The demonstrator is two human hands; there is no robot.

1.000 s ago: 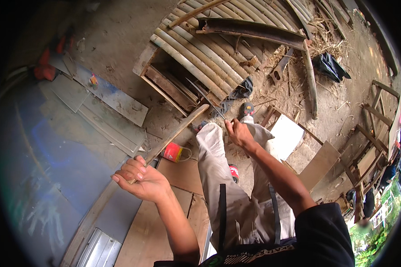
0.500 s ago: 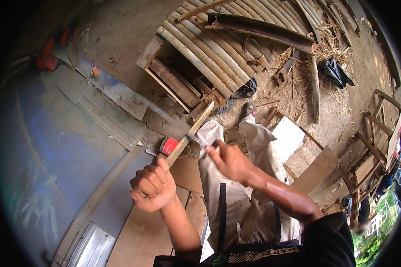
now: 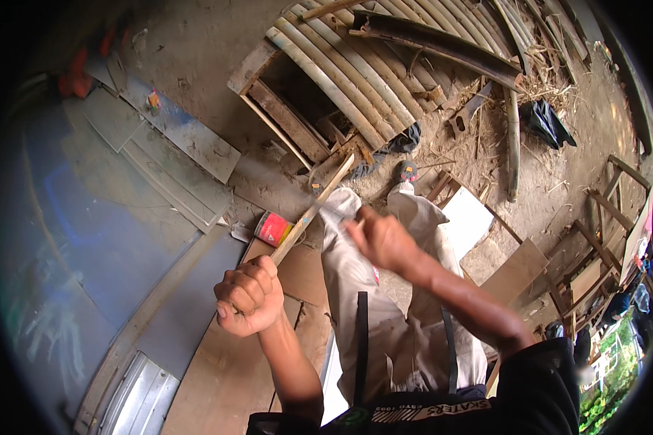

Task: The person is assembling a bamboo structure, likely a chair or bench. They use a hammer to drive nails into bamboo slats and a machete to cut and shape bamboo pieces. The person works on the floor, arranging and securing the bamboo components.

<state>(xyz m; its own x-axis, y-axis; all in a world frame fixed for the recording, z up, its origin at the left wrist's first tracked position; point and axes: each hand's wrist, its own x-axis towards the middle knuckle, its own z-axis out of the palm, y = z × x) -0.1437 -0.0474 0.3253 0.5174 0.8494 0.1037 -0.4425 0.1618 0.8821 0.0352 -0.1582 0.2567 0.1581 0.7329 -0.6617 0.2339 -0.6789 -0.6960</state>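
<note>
My left hand (image 3: 249,296) is closed in a fist round the lower end of a narrow wooden stick (image 3: 297,230), which slants up and to the right. In my right hand (image 3: 390,241) is the handle of a tool with a long, narrow metal blade (image 3: 329,212). The blade lies across the stick near its middle and reaches out to the left. Motion blurs most of it, so I cannot tell a knife from a saw. Just left of the stick stands a can (image 3: 273,228) with a red and yellow label.
A blue-grey stained board (image 3: 116,239) fills the left, with thin sheets (image 3: 170,177) on it. Ahead stands a slatted bench of round poles (image 3: 334,83), a dark channel-shaped beam (image 3: 442,51) across it. Wooden frames (image 3: 595,232) and a white panel (image 3: 475,223) are at the right.
The blade has shifted along the stick with my right hand, which moved slightly up and right. My left hand keeps its grip. The view has tilted a little.
</note>
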